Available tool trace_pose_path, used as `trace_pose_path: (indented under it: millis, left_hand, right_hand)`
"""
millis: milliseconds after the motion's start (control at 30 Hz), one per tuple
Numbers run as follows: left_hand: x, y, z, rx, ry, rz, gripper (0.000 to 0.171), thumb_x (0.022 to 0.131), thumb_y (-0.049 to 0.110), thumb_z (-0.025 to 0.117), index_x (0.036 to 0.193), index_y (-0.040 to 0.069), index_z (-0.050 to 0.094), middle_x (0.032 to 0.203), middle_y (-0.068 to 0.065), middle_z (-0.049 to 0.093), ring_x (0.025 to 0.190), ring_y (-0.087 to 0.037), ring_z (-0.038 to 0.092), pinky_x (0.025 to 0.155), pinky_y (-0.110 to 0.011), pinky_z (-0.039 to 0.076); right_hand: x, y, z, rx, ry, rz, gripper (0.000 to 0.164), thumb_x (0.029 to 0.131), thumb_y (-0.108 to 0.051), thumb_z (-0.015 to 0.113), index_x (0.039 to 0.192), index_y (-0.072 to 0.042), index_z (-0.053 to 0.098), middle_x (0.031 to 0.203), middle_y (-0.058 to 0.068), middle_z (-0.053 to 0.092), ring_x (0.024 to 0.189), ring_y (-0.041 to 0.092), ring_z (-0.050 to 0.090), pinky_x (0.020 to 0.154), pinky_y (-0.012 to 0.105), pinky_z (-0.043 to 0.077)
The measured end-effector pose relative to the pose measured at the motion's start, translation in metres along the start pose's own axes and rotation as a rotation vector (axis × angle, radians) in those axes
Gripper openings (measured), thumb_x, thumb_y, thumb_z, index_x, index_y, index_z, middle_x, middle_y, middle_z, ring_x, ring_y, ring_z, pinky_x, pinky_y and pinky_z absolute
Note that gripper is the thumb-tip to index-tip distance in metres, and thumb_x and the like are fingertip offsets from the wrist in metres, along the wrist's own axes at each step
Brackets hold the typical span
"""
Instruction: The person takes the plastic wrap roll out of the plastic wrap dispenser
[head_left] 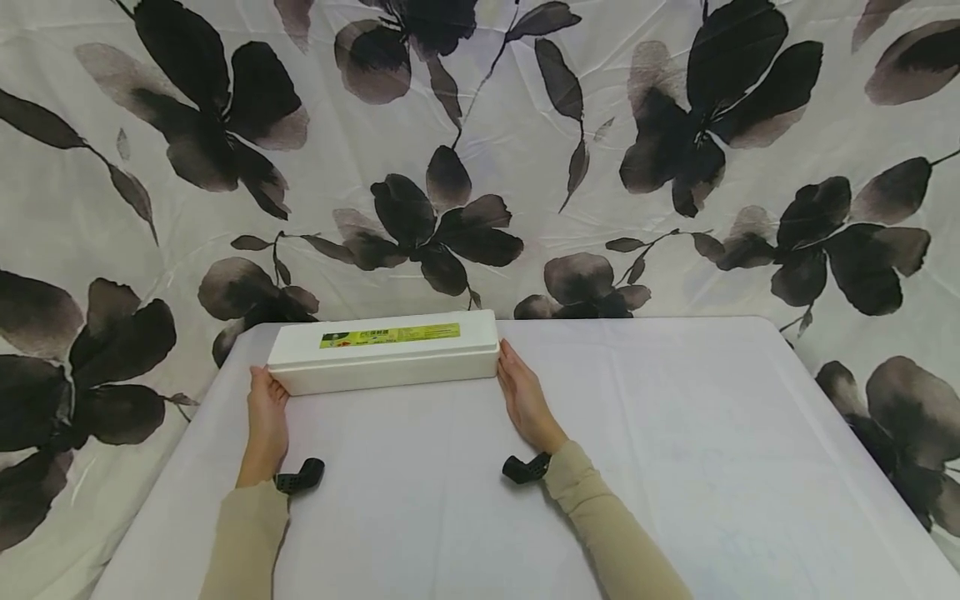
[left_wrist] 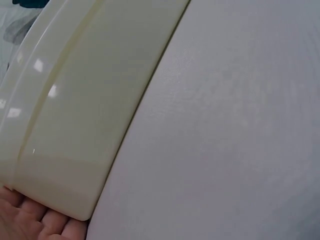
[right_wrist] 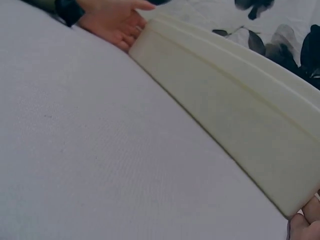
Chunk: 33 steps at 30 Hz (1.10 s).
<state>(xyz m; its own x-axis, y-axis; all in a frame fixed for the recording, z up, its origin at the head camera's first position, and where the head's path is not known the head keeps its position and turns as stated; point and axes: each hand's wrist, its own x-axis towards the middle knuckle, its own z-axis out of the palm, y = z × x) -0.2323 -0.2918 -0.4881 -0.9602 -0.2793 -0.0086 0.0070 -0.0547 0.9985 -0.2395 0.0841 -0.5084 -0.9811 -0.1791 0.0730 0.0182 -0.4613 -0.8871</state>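
A long white lidded box (head_left: 390,367) with a yellow-green printed label (head_left: 390,335) lies crosswise near the far edge of the table. At its left end is my left hand (head_left: 267,417), fingers against the end face; the right wrist view shows that hand (right_wrist: 117,25) with its thumb held apart. My right hand (head_left: 528,400) touches the opposite end with its fingers extended. In the left wrist view the box's smooth side (left_wrist: 95,95) fills the upper left, and the left fingers (left_wrist: 32,217) meet its lower end. The box's underside and back are hidden.
A white cloth covers the table (head_left: 675,467). Behind it hangs a pale curtain (head_left: 525,250) with dark flowers, close to the far edge. Each wrist wears a black camera band, one on the left (head_left: 300,477) and one on the right (head_left: 525,468).
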Motion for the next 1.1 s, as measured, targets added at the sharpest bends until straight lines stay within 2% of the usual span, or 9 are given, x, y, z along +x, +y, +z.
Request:
trace_pose_path:
  millis: [100, 400, 600, 733, 967, 1100]
  left_hand:
    - [-0.003, -0.003, 0.000, 0.016, -0.028, 0.015, 0.077, 0.103, 0.057, 0.005, 0.159, 0.005, 0.013, 0.161, -0.018, 0.020, 0.147, -0.022, 0.021, 0.119, -0.032, 0.012]
    - [-0.013, -0.005, 0.020, 0.037, -0.160, 0.070, 0.082, 0.100, 0.059, -0.006, 0.158, 0.004, 0.012, 0.162, -0.018, 0.018, 0.148, -0.026, 0.018, 0.119, -0.037, 0.008]
    - [-0.017, -0.008, 0.036, 0.067, -0.253, 0.080, 0.083, 0.100, 0.061, -0.003, 0.159, 0.003, 0.007, 0.164, -0.016, 0.014, 0.150, -0.029, 0.012, 0.120, -0.042, 0.005]
    - [-0.023, -0.010, 0.045, 0.089, -0.299, 0.073, 0.081, 0.101, 0.060, -0.001, 0.159, 0.004, 0.004, 0.165, -0.014, 0.010, 0.151, -0.028, 0.008, 0.120, -0.042, 0.003]
    - [-0.025, -0.010, 0.061, 0.051, -0.344, 0.079, 0.077, 0.102, 0.059, 0.000, 0.159, 0.007, 0.000, 0.165, -0.011, 0.008, 0.151, -0.024, 0.006, 0.120, -0.039, 0.002]
    - [-0.029, -0.013, 0.067, 0.046, -0.362, 0.072, 0.077, 0.102, 0.059, 0.001, 0.159, 0.008, 0.000, 0.165, -0.010, 0.009, 0.151, -0.022, 0.007, 0.120, -0.038, 0.003]
  right_hand:
    - [-0.004, -0.001, -0.004, -0.034, -0.010, -0.003, 0.053, 0.110, -0.018, 0.025, 0.156, 0.003, 0.011, 0.165, 0.013, 0.010, 0.151, 0.024, 0.011, 0.119, 0.035, 0.012]
    - [-0.019, -0.014, -0.029, -0.136, -0.025, -0.025, 0.053, 0.111, -0.021, 0.026, 0.157, 0.000, 0.010, 0.164, 0.015, 0.010, 0.150, 0.028, 0.011, 0.119, 0.038, 0.011]
    - [-0.028, -0.022, -0.052, -0.266, -0.046, -0.088, 0.054, 0.111, -0.022, 0.028, 0.157, 0.000, 0.011, 0.165, 0.014, 0.010, 0.150, 0.026, 0.011, 0.119, 0.040, 0.013]
    - [-0.036, -0.026, -0.064, -0.338, -0.046, -0.097, 0.055, 0.111, -0.022, 0.029, 0.157, 0.001, 0.010, 0.165, 0.013, 0.009, 0.150, 0.026, 0.012, 0.118, 0.041, 0.015]
    - [-0.044, -0.043, -0.079, -0.577, 0.029, -0.050, 0.054, 0.109, -0.026, 0.036, 0.158, -0.010, 0.019, 0.164, 0.004, 0.019, 0.148, 0.019, 0.018, 0.116, 0.036, 0.022]
    - [-0.052, -0.051, -0.085, -0.611, 0.041, -0.026, 0.054, 0.109, -0.020, 0.038, 0.158, -0.009, 0.020, 0.163, 0.006, 0.020, 0.149, 0.020, 0.018, 0.117, 0.039, 0.021]
